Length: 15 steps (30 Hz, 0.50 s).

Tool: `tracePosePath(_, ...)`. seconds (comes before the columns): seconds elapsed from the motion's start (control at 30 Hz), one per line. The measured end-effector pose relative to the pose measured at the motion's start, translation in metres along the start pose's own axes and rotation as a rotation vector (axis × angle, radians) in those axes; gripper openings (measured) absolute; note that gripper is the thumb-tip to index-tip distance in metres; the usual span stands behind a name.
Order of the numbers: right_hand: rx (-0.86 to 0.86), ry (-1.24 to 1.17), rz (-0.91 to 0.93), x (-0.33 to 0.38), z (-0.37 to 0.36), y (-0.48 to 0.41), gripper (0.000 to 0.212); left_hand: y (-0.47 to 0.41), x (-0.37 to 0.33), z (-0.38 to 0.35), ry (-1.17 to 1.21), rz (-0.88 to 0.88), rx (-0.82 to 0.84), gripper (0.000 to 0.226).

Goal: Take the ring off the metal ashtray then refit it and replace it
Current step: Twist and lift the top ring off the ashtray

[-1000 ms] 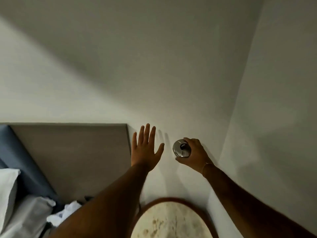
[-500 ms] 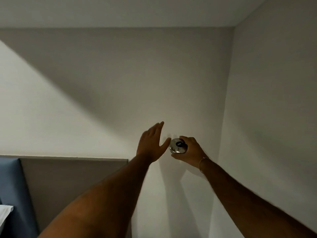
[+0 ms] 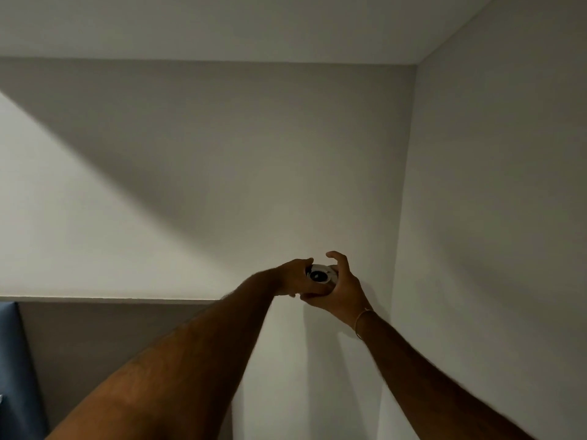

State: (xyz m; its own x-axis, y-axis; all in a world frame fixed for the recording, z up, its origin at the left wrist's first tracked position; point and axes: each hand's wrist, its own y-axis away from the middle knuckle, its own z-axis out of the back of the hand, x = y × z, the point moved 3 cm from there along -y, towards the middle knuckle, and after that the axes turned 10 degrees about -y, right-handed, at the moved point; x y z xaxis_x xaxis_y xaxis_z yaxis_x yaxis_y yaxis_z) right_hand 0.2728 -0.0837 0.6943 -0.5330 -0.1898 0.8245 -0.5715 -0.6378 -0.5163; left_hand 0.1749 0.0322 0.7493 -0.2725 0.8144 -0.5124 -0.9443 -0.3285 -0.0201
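Two bare forearms reach up from the 6 o'clock edge of the frame and meet just below centre, where both hands close around a small round metal ashtray [image 3: 319, 275] held in mid-air before a pale wall [image 3: 222, 185]. A thin bracelet [image 3: 362, 319] circles the right wrist. The right hand [image 3: 341, 289] cups the ashtray from its 4 o'clock side, thumb pressed underneath, the upper fingers curled loosely and apart above the rim. The left hand [image 3: 290, 277] grips it from 9 o'clock, fingers wrapped tight against the metal. The ashtray's shiny top, with a dark hole at its middle, faces the camera; whether the ring is seated or lifted cannot be told. Behind, at 8 o'clock, stands a grey headboard panel [image 3: 111, 338] with a blue panel [image 3: 16, 360] beside it; the room corner [image 3: 403, 217] rises at 1 o'clock to the ceiling [image 3: 222, 23].
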Motion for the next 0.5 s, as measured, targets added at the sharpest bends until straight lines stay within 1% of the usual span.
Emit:
tracePosePath(0.1, -0.069, -0.053, -0.002, 0.001, 0.002, 0.002, 0.110, 0.001, -0.004, 0.001, 0.145, 0.027, 0.053, 0.075)
tracePosePath(0.2, -0.131, -0.143, -0.035, 0.005, 0.001, 0.002, 0.115, 0.001, -0.008, 0.002, 0.191, 0.007, 0.014, 0.062)
tracePosePath(0.37, -0.103, -0.408, -0.198, 0.013, 0.003, -0.005, 0.119, -0.004, -0.010, 0.006, 0.254, 0.042, -0.058, 0.063)
tracePosePath(0.43, -0.098, -0.587, -0.258, 0.019, 0.003, -0.005, 0.109, -0.005, -0.006, 0.008, 0.302, 0.064, -0.111, 0.059)
tracePosePath(0.5, -0.106, -0.879, -0.312, 0.023, 0.002, -0.004, 0.091, -0.006, -0.003, 0.012, 0.350, 0.086, -0.150, 0.061)
